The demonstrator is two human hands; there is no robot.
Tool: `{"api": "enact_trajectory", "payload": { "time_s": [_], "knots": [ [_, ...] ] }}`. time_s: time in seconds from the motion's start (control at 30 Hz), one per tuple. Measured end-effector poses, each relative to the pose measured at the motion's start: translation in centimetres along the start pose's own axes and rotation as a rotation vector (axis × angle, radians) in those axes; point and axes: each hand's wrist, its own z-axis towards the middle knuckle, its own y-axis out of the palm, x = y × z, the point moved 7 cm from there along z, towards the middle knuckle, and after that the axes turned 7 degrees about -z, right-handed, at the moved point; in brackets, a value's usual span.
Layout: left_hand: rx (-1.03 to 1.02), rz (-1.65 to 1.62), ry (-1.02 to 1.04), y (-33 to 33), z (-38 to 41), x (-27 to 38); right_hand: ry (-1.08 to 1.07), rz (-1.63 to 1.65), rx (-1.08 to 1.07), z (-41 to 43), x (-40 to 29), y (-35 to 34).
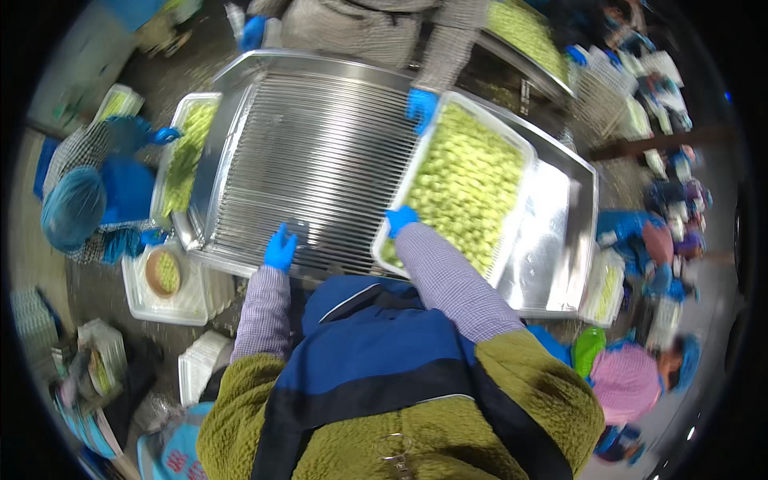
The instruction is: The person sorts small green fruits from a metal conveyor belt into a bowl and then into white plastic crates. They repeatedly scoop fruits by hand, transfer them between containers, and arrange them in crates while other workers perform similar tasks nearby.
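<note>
Before me is a stainless-steel sorting table (555,225) with a bed of parallel metal bars (324,156). On its right part sits a white plastic crate (521,141), filled with small round pale green pieces of produce (465,180). My right hand (401,221), in a blue glove, grips the crate's left rim near the close corner. Across the table, another person's blue-gloved hand (422,109) is at the crate's far left corner. My left hand (280,249), also blue-gloved, is empty with fingers apart, over the near edge of the bars.
A person opposite (354,30) stands close against the table. At left, another person in a blue hair cover (75,207) is beside a crate of green produce (191,150). A brown bowl (162,273) sits on stacked white crates (180,309). Several workers line the right side, blurred.
</note>
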Motion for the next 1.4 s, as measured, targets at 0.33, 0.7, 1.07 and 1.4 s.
{"api": "enact_trajectory", "payload": {
  "time_s": [0.33, 0.7, 1.07, 1.4],
  "knots": [
    [-0.685, 0.351, 0.123, 21.5, -6.2, 11.3, -0.133, 0.457, -0.120, -4.3, 0.7, -2.9],
    [-0.648, 0.677, 0.107, 24.4, -3.6, 11.6, 0.642, 0.049, 0.650, -10.1, 29.1, -12.7],
    [-0.614, 0.829, 0.090, 26.3, -5.9, 10.1, 0.401, 0.233, 0.325, -3.2, 34.1, -9.4],
    [-0.276, 0.666, -0.035, 26.2, -8.7, 11.1, 0.357, 0.113, 0.180, -4.9, 31.8, -12.2]
  ]
}}
